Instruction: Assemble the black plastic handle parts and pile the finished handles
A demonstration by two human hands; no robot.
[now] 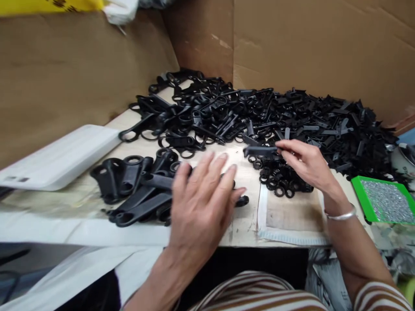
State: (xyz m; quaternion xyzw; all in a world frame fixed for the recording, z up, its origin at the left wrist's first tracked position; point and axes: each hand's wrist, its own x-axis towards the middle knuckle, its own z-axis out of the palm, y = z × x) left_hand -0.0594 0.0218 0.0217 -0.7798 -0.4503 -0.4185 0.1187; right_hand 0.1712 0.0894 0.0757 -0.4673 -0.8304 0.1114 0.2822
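My left hand (pixel 204 198), fingers stretched out and slightly blurred, is over the right side of a near pile of black plastic parts with ring-shaped ends (pixel 139 211). Whether it touches them I cannot tell. My right hand (pixel 304 164) pinches the end of a flat black plastic strip (pixel 261 150) between thumb and fingers. The strip points left, held roughly level. Just below it lies a cluster of small black rings (pixel 275 172), partly hidden by my right hand.
Behind my hands spreads a large heap of black ringed parts (pixel 181 112), with flat black pieces (pixel 343 125) at right. Cardboard walls (pixel 317 47) enclose the back. A white box-like object (pixel 61 157) stands left; a green tray (pixel 359 194) of small shiny pieces lies right.
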